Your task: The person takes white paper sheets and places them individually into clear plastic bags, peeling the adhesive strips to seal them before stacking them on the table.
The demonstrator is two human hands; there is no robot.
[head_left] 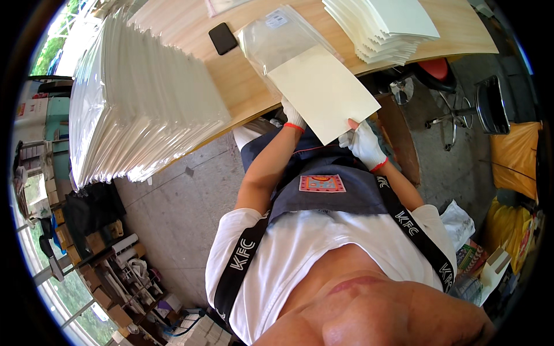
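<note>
A cream sheet of card or board [323, 92] slants over the table's front edge, its far end overlapping a clear plastic sleeve [271, 40] with a small white label. I cannot tell whether that end is inside the sleeve or on top. My right hand [366, 145], in a white glove with a red cuff, is closed on the sheet's near right corner, a bare thumb tip on top. My left hand [292, 113], gloved alike, reaches under the sheet's left edge, and its fingers are hidden there.
Left on the wooden table [231, 86] stands a tall stack of plastic-sleeved sheets [144, 104]. A black phone [223, 38] lies near the sleeve. Loose cream sheets [386, 29] are piled at the far right. A wheeled chair [490, 104] and orange bags [516, 158] are on the right.
</note>
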